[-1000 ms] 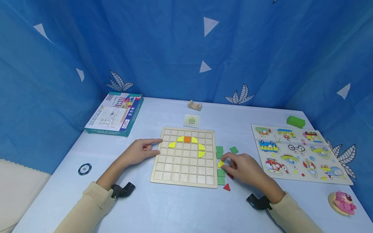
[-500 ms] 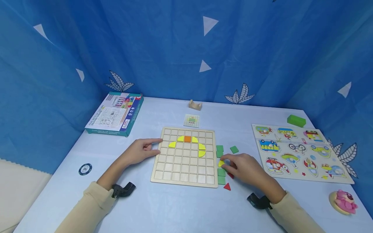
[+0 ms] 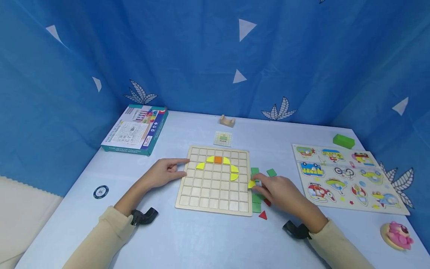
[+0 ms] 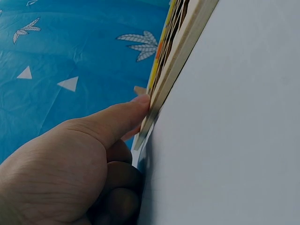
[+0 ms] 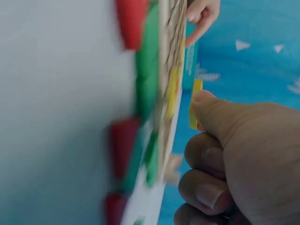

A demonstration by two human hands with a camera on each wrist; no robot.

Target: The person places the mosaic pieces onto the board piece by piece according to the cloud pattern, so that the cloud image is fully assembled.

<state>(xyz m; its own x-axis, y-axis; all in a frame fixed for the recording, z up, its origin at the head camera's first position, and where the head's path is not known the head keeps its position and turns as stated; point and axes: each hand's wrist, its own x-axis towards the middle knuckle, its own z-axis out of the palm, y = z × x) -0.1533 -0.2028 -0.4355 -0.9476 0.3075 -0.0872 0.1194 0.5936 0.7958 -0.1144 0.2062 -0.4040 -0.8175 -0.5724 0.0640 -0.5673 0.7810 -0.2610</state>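
Observation:
A square wooden grid board [image 3: 183,194] lies on the table, with one orange square tile [image 3: 218,160] and several yellow quarter-circle tiles [image 3: 200,166] in its cells. At the board's left edge, the left hand [image 3: 162,173] rests its extended index finger and thumb; the left wrist view has the thumb [image 4: 119,117] against the board's side. The right hand [image 3: 279,190] pinches a yellow quarter-circle tile [image 5: 196,105] between thumb and index finger, lifted by the board's right edge. Green square tiles [image 3: 256,207] and red triangle tiles [image 3: 263,215] lie beside and under that hand.
Behind the board are a small pattern card [image 3: 223,138] and a wooden holder [image 3: 227,121]. A boxed set [image 3: 132,130] stands back left. At right lie a vehicle puzzle board [image 3: 342,201], a green block [image 3: 344,141] and a pink figurine [image 3: 398,236].
The right hand has picked up the yellow quarter-circle tile from the table and moved it slightly left and up to the board's right edge. The left hand stays at the board's left edge.

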